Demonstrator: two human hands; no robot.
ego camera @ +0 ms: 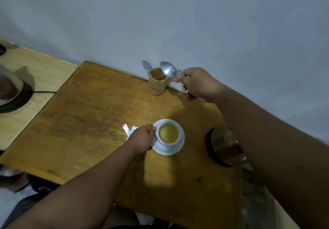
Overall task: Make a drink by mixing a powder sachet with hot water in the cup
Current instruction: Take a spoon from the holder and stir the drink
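Observation:
A white cup (169,142) full of yellowish liquid stands on a white saucer (179,146) near the middle of the brown wooden table (89,121). My left hand (142,138) grips the cup's handle on its left side. Just behind that hand lies a torn silver sachet (128,130). My right hand (197,84) is at the back of the table, holding a metal spoon (168,69) by its handle, bowl up, right beside a wooden utensil holder (157,84). Another spoon (147,67) stands in the holder.
A steel kettle (226,146) on a black base sits right of the cup, partly hidden by my right forearm. A second steel vessel (10,89) with a black cord stands on a pale side table (44,72) at the left. The wall runs close behind the holder.

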